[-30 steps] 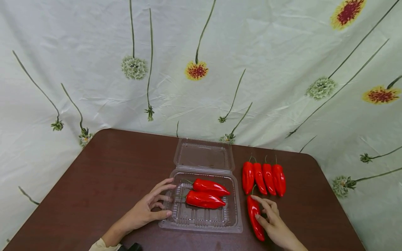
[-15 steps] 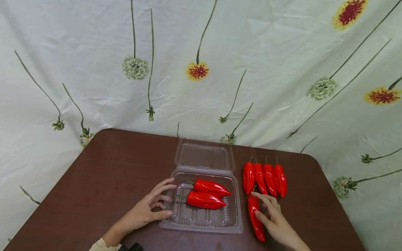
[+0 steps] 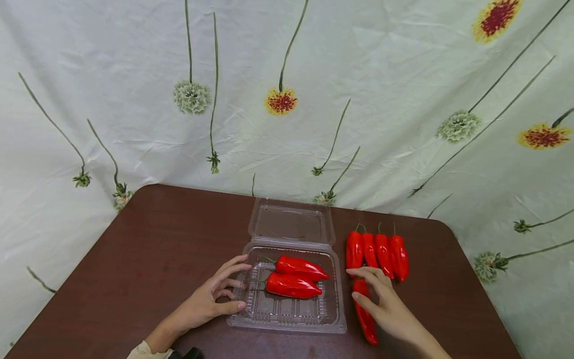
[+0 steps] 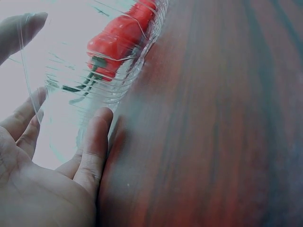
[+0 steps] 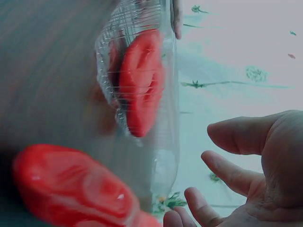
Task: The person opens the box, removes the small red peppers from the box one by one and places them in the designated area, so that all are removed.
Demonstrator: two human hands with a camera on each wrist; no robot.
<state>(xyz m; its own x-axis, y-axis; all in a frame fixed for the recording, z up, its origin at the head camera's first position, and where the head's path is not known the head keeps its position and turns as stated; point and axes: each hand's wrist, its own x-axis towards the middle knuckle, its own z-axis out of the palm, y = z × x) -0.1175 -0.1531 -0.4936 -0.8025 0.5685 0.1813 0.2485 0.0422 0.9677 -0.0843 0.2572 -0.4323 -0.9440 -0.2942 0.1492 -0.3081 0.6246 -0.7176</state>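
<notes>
In the head view a hinged clear plastic container (image 3: 309, 326) lies with its lid (image 3: 291, 222) folded back. Two glossy red chili peppers (image 3: 293, 286) lie side by side inside, green stems to the left. My left hand (image 3: 208, 299) rests its spread fingers against the container's left side; the left wrist view shows the fingers (image 4: 97, 151) along the clear wall. My right hand (image 3: 387, 304) hangs over a single red pepper (image 3: 366, 324) right of the container, hiding its stem end. In the right wrist view, its fingers (image 5: 236, 137) are apart with nothing between them.
Several more red peppers (image 3: 398, 257) stand in a row behind the right hand, stems away from me. The brown table (image 3: 179, 239) ends at a white flowered cloth (image 3: 287, 149) behind it. A dark object (image 3: 193, 353) shows at the bottom edge.
My right hand has shifted slightly left and away from me, from beside the single pepper to over it. The left hand, container and peppers have stayed put.
</notes>
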